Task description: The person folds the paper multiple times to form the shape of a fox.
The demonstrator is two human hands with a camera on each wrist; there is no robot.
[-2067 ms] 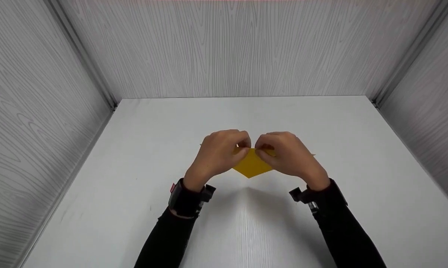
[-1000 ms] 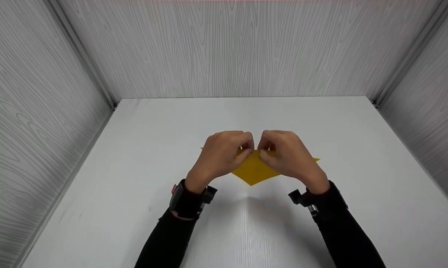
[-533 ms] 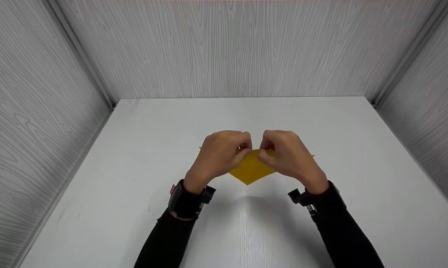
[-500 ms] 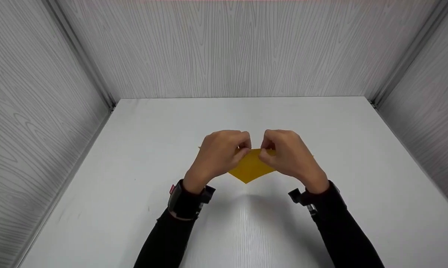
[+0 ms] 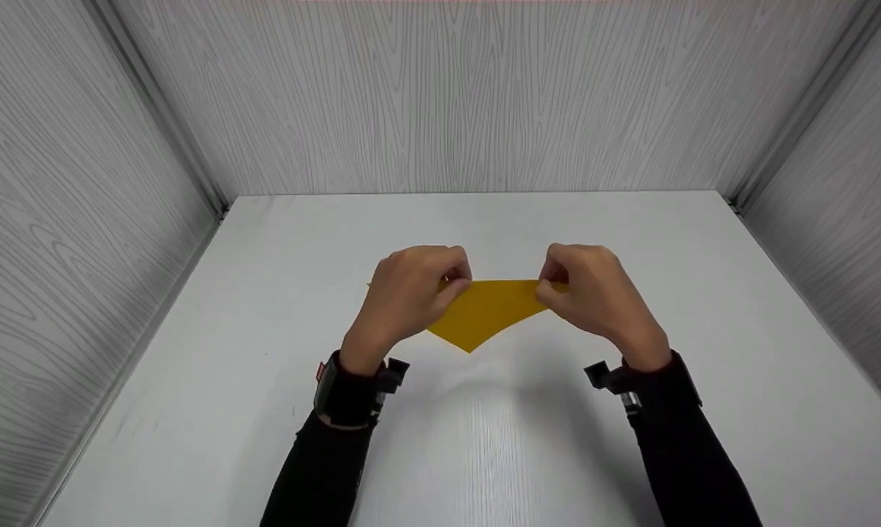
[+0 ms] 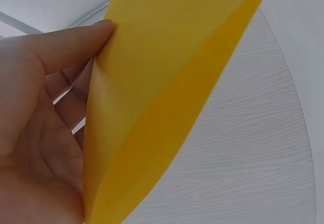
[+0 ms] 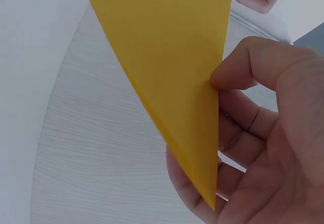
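A yellow sheet of paper [image 5: 484, 311], folded into a triangle, is held up above the table with its point hanging toward me. My left hand [image 5: 415, 293] pinches the long top edge between thumb and fingers, left of the middle. Farther right on that same edge, my right hand [image 5: 598, 293] pinches it too. In the left wrist view the paper's [image 6: 157, 67] two layers stand slightly apart along the lower edge. The right wrist view shows the paper's [image 7: 167, 57] sharp right corner beside the palm, with the thumb pressed on the near face.
A white table [image 5: 323, 234] lies beneath the hands, with their shadows on it. Grey wood-grain panels enclose it at the back [image 5: 440, 95], left [image 5: 67, 241] and right [image 5: 843, 183]. Dark bands with small devices [image 5: 349, 391] sit on both wrists.
My hands have moved apart along the paper's top edge, the left going left and the right going right. Both are slightly higher, and more of the paper shows between them.
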